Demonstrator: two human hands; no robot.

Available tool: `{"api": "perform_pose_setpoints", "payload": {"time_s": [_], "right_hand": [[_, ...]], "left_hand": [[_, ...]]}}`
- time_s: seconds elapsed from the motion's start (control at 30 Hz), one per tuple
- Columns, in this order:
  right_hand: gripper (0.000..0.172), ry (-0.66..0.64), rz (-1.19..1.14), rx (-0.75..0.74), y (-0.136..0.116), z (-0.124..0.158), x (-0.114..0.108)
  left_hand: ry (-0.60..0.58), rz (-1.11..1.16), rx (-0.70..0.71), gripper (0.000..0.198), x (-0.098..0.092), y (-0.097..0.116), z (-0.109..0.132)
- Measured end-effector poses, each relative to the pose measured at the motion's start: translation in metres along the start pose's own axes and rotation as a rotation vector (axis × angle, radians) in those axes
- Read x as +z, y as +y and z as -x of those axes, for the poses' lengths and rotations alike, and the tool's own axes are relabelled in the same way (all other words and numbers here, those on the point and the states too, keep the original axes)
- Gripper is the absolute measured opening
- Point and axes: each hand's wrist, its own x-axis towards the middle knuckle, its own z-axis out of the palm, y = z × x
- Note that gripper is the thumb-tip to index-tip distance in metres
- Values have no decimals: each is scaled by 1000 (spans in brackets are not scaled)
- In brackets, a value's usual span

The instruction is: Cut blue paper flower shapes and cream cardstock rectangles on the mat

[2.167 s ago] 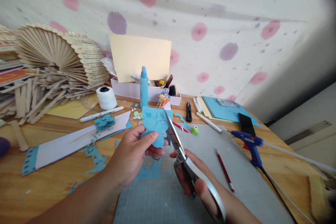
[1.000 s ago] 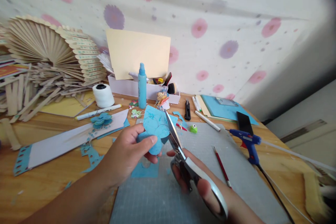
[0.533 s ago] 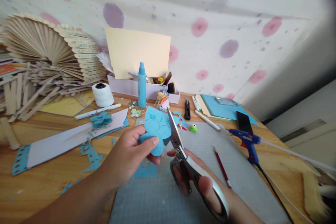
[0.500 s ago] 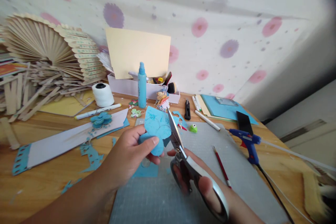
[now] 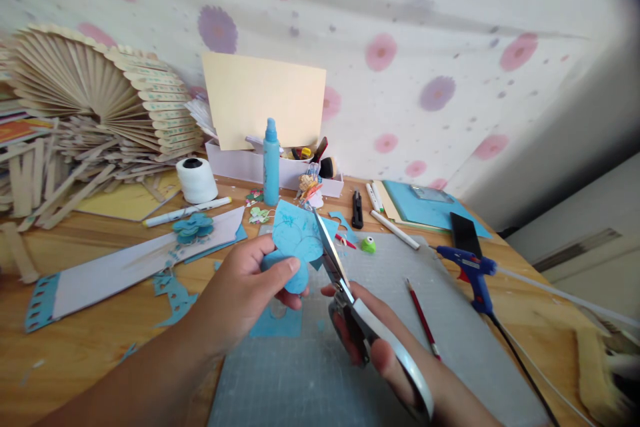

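Observation:
My left hand (image 5: pixel 245 293) pinches a piece of blue paper (image 5: pixel 294 230) between thumb and fingers. Its lower part is cut into rounded lobes, and pencil-like curves mark the upper part. Fingers of my right hand (image 5: pixel 385 353) sit in the loops of large silver scissors (image 5: pixel 336 259). The blades point up and lie along the paper's right edge; whether they touch it I cannot tell. Below both hands is a grey cutting mat (image 5: pixel 300 380), with a blue paper offcut (image 5: pixel 275 327) partly hidden under my left hand.
A blue glue gun (image 5: pixel 473 273) with its cord and a red pencil (image 5: pixel 423 320) lie at right. Behind stand a blue bottle (image 5: pixel 271 170), a thread spool (image 5: pixel 197 181) and a pale organizer box (image 5: pixel 235 165). A blue paper flower (image 5: pixel 193 228) and wooden sticks (image 5: pixel 75 173) are left.
The scissors' blades and handles have come closer together. The blue paper has shifted slightly left with my left hand.

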Motion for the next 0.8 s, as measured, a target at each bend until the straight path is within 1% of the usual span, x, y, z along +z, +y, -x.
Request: {"api": "perform_pose_setpoints", "payload": {"time_s": [0.17, 0.4, 0.6, 0.8], "right_hand": [[85, -43, 48, 3, -10, -2, -1], [89, -84, 46, 43, -12, -4, -4], [85, -83, 39, 29, -13, -4, -4], [83, -94, 7, 44, -11, -4, -4]], "left_hand": [[-2, -26, 9, 20, -2, 7, 0], [76, -104, 44, 15, -3, 21, -4], [42, -67, 76, 16, -7, 20, -4], [44, -57, 93, 16, -9, 19, -6]]}}
